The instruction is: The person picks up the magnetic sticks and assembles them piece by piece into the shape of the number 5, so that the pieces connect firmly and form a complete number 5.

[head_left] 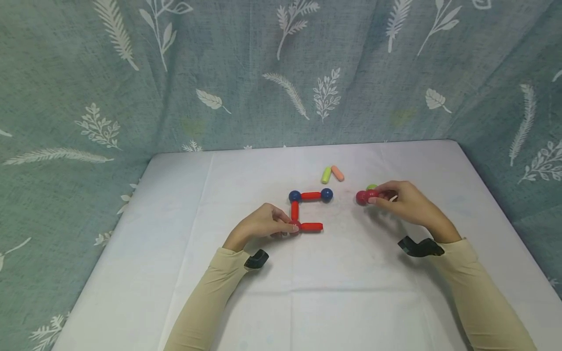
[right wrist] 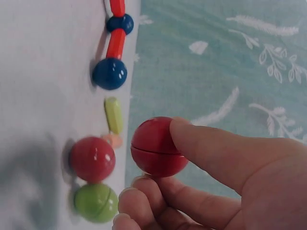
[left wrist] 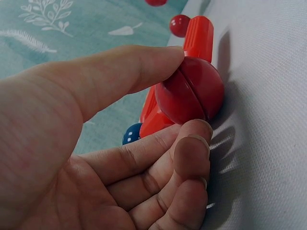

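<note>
On the table lies a linked chain of red rods and balls. My left hand (head_left: 263, 223) pinches its red ball (left wrist: 199, 88) between thumb and fingers, low against the white cloth. One red rod (head_left: 312, 226) sticks out rightward from that ball. Another red rod (head_left: 294, 211) runs back to a blue ball (head_left: 294, 196), from which a third rod leads to a second blue ball (head_left: 327, 195). Farther right, my right hand (head_left: 406, 204) holds a loose red ball (right wrist: 156, 148) between thumb and fingers, above the table. Beside it, another red ball (right wrist: 92, 159) and a green ball (right wrist: 97, 203) rest on the cloth.
A yellow-green rod (head_left: 326, 175) and a peach rod (head_left: 337, 173) lie near the back of the white-covered table (head_left: 246, 312). Leaf-patterned green fabric (head_left: 237, 73) hangs behind and at both sides. Dark straps (head_left: 421, 247) sit at both wrists.
</note>
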A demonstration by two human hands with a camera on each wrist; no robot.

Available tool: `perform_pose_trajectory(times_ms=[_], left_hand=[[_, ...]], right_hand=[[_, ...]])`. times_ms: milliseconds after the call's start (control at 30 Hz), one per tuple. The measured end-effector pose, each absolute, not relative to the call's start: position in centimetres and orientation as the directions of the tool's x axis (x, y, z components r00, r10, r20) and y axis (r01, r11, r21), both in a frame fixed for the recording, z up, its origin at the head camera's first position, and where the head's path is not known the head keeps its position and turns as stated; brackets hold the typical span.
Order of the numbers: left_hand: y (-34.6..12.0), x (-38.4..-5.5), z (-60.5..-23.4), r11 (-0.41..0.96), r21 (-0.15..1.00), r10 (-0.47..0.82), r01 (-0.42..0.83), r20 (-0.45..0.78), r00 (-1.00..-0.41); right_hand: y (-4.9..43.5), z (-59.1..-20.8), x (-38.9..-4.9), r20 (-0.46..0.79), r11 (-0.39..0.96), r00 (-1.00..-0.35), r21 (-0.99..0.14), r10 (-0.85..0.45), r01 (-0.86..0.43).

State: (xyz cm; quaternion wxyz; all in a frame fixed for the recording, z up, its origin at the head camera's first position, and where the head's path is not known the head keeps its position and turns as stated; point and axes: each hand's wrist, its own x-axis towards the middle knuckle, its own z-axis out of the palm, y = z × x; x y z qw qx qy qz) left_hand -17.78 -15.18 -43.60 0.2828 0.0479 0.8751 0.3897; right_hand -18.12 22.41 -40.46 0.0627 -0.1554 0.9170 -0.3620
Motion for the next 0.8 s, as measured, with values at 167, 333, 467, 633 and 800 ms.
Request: perform_pose_trajectory(times_ms=[167, 333, 467, 633, 800], left_hand=[[-15.2, -17.7, -43.6, 0.689, 0.711, 0.303, -0.142, -0.461, -0.834], [-15.2, -17.7, -43.6, 0.687, 0.713, 0.306, -0.140, -0.458, -0.835], [-15.1, -17.7, -43.6, 0.689, 0.710, 0.302, -0.143, -0.461, -0.835], [-15.1, -17.7, -43.4, 0.689, 0.707, 0.292, -0.159, -0.472, -0.832], [-15.1, -17.7, -43.4, 0.690, 0.706, 0.290, -0.159, -0.472, -0.833]], right_hand=[[21.5, -40.5, -17.9, -0.002, 0.674, -0.937, -0.695, -0.348, -0.249], [20.7, -40.9, -17.7, -0.015, 0.665, -0.934, -0.707, -0.356, -0.242], [19.9, -41.3, -17.6, -0.015, 0.657, -0.930, -0.712, -0.368, -0.248], [19.0, -41.7, -17.4, -0.023, 0.644, -0.926, -0.725, -0.377, -0.244], [18.2, -42.4, -17.2, -0.031, 0.638, -0.923, -0.731, -0.383, -0.240]])
